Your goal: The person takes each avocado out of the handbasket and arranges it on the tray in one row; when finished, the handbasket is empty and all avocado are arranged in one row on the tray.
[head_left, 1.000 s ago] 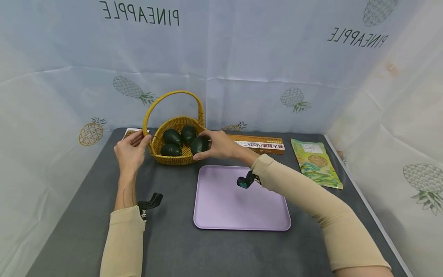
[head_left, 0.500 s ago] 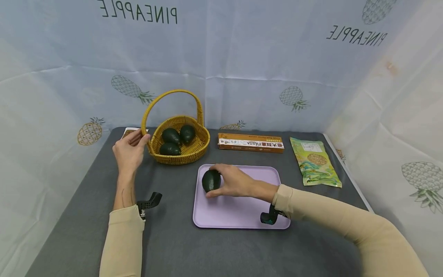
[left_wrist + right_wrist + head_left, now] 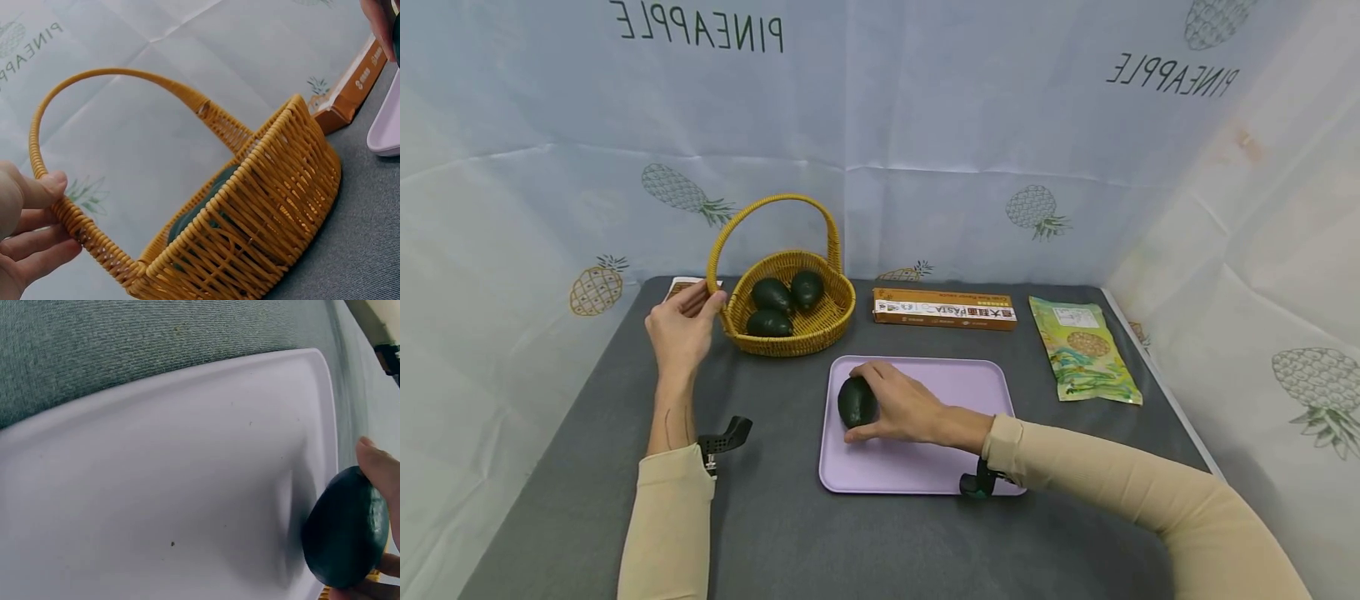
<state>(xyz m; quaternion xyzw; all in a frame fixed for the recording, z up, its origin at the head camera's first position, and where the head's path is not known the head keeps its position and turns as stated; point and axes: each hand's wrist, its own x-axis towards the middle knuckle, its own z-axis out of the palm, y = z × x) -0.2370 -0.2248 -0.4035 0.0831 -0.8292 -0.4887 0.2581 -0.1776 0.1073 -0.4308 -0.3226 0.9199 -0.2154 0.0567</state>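
The lilac tray [image 3: 917, 471] has a low raised rim; a narrow strip of gray desk [image 3: 775, 525] separates its far left corner from the wicker basket [image 3: 790, 347], and a broader stretch spreads before its near edge. Beyond its far rim lies a pasta box [image 3: 943, 311]. The right hand [image 3: 904, 407] grasps an avocado [image 3: 855, 403] over the tray's left end; contact with the tray is unclear. The left hand [image 3: 683, 329] pinches the basket's handle [image 3: 786, 198].

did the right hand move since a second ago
Yes: in the head view, the right hand has come toward the person and a little rightward, from the rim of the yellow basket to over the purple tray, gripping an avocado.
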